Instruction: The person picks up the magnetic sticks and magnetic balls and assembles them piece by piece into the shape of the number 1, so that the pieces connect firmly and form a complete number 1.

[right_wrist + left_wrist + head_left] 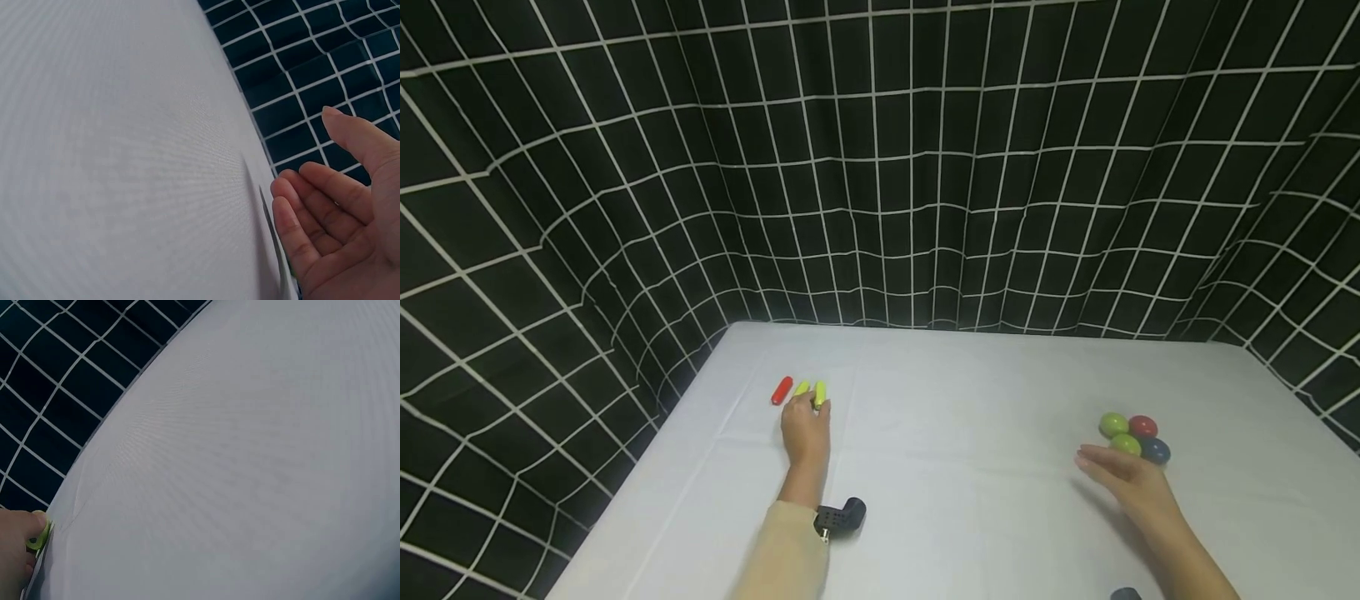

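Observation:
My left hand (805, 433) is at the far left of the table and pinches a small yellow-green stick-shaped piece (820, 392) between thumb and fingers. In the left wrist view part of that yellow-green piece (39, 540) shows at the fingertips, its far side hidden by the hand. A second yellow-green piece (802, 387) lies just left of it, partly behind the fingers. Beside these is a similar red piece (782, 390). Over on the right, my right hand (1127, 479) holds nothing, its fingers loosely bent and thumb apart, next to a cluster of smooth egg-shaped pieces.
The cluster has two green eggs (1114, 425), a red egg (1143, 427) and a blue egg (1155, 451). A white cloth (955, 417) covers the table. Black curtains with a white grid (925, 183) hang behind and along both sides.

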The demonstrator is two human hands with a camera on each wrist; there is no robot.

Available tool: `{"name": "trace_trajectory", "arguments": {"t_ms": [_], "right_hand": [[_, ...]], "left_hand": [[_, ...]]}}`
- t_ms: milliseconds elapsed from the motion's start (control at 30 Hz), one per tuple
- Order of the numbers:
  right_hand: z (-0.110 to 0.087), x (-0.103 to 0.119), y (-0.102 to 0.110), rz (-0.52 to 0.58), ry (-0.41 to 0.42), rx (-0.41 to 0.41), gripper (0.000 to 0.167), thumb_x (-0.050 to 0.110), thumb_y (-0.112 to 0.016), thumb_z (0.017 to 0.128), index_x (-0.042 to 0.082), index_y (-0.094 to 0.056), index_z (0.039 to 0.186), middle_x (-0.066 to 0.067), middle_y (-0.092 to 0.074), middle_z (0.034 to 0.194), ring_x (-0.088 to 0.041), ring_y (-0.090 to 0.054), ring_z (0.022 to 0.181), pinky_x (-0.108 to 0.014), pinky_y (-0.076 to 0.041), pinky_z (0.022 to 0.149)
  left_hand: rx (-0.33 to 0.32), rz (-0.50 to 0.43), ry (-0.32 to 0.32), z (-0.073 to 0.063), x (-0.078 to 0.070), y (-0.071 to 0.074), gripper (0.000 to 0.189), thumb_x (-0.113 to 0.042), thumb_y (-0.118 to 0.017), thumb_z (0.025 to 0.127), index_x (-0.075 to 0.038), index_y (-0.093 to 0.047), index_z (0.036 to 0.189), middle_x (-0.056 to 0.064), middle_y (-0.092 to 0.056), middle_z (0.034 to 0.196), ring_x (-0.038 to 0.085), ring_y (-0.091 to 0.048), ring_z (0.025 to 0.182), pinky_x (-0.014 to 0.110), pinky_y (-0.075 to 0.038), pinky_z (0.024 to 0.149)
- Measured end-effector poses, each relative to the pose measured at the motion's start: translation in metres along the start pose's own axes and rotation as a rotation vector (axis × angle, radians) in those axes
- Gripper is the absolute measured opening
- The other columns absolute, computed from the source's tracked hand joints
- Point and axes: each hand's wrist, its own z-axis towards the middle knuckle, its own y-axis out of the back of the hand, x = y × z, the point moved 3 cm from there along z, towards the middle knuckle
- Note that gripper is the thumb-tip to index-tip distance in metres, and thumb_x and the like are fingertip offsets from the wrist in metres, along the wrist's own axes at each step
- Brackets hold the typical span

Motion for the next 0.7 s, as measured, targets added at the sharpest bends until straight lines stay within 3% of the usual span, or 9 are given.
{"name": "trace_trajectory", "arguments": {"t_ms": [467, 700], "right_hand": [[-0.0002, 0.0001, 0.0016, -0.006, 0.009, 0.008, 0.068, 0.051, -0.05, 0.092, -0.005, -0.048, 0.13, -0.028, -0.048, 0.133, -0.048, -0.041, 0.124, -0.067, -0.038, 0.096], [-0.0019, 0.0009, 0.0013, 0.018, 0.01, 0.009, 0.066, 0.048, -0.051, 0.092, -0.005, -0.048, 0.13, -0.027, -0.049, 0.133, -0.047, -0.042, 0.124, -0.067, -0.038, 0.096]], "left_hand": [[-0.016, 0.014, 0.014, -0.0047, -0.0056, 0.0008, 0.024, -0.003, -0.068, 0.081, 0.006, -0.067, 0.102, 0.024, -0.066, 0.105, 0.036, -0.063, 0.102, 0.042, -0.054, 0.09], [0.014, -0.048, 0.042, -0.0089, -0.0082, -0.0024, 0.025, -0.006, -0.066, 0.083, 0.005, -0.066, 0.105, 0.022, -0.066, 0.105, 0.037, -0.063, 0.099, 0.044, -0.056, 0.084]]}}
